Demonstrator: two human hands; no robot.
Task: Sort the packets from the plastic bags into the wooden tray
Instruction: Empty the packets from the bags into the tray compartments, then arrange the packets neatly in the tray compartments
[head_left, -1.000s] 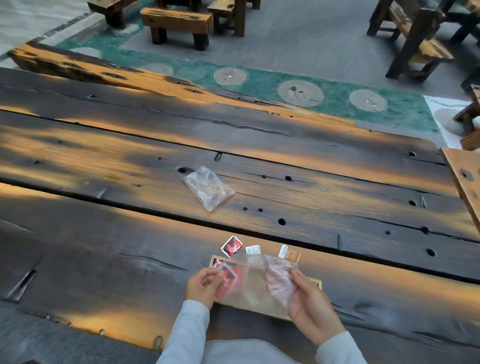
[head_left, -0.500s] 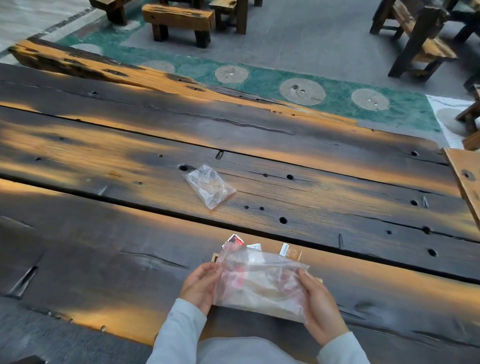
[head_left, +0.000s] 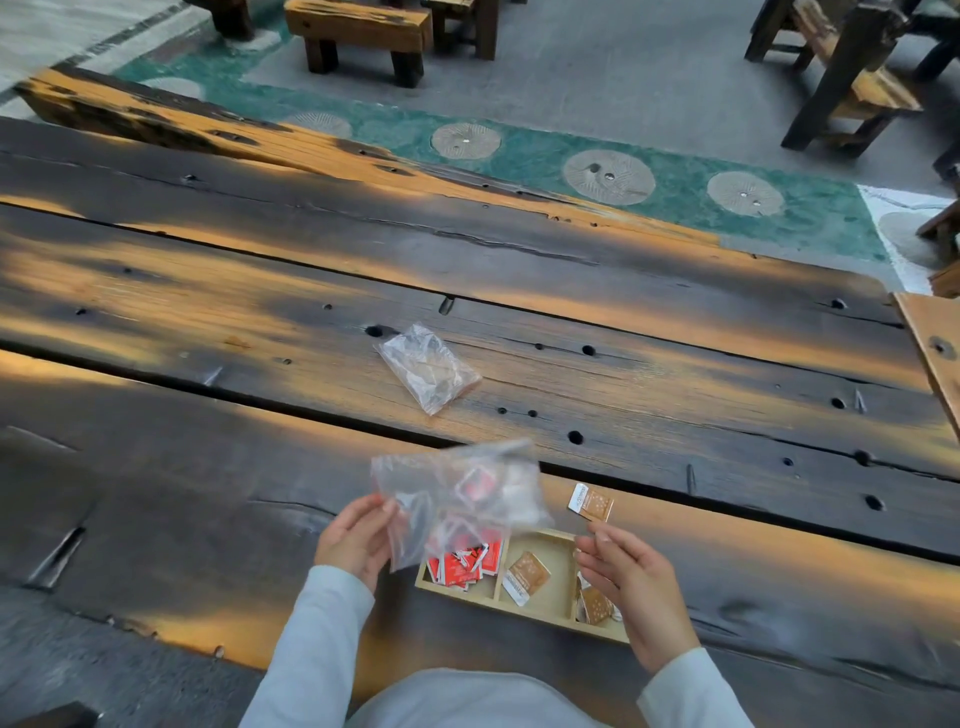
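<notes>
Left hand (head_left: 356, 538), pinch on plastic bag (head_left: 457, 493); right hand (head_left: 634, 577) loose over wooden tray (head_left: 540, 617)

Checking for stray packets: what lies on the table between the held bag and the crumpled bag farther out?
Nothing loose. The head view shows only bare table planks and their dark seam between the held bag and the crumpled bag.

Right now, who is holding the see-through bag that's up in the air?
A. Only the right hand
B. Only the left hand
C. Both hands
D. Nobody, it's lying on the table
B: the left hand pinches the clear bag at its edge, while the right hand is apart from it, over the wooden tray.
</notes>
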